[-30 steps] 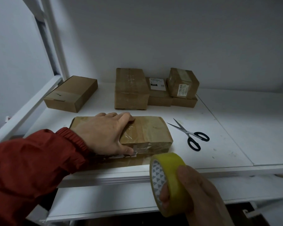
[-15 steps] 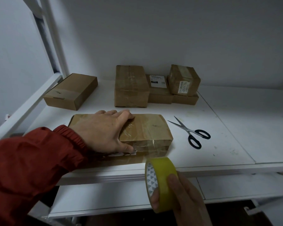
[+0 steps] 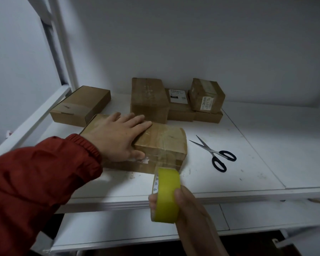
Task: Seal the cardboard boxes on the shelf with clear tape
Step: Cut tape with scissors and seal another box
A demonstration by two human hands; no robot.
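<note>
Left hand: I have my left hand (image 3: 116, 137) flat on top of the box (image 3: 163, 143), fingers straight, thumb down its front face.
Right hand: my right hand (image 3: 188, 215) grips the yellow tape roll (image 3: 166, 194).
Box: near the front of the shelf (image 3: 248, 163), with clear tape across it.
Tape roll: on edge, just before the box's front.
Scissors (image 3: 214, 154): right of the box, blades parted.

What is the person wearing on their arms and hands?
On the left, a puffy red sleeve ends in a gathered elastic cuff. The left hand and right hand are bare: no gloves, rings or watch show. On the right, no sleeve shows.
</note>
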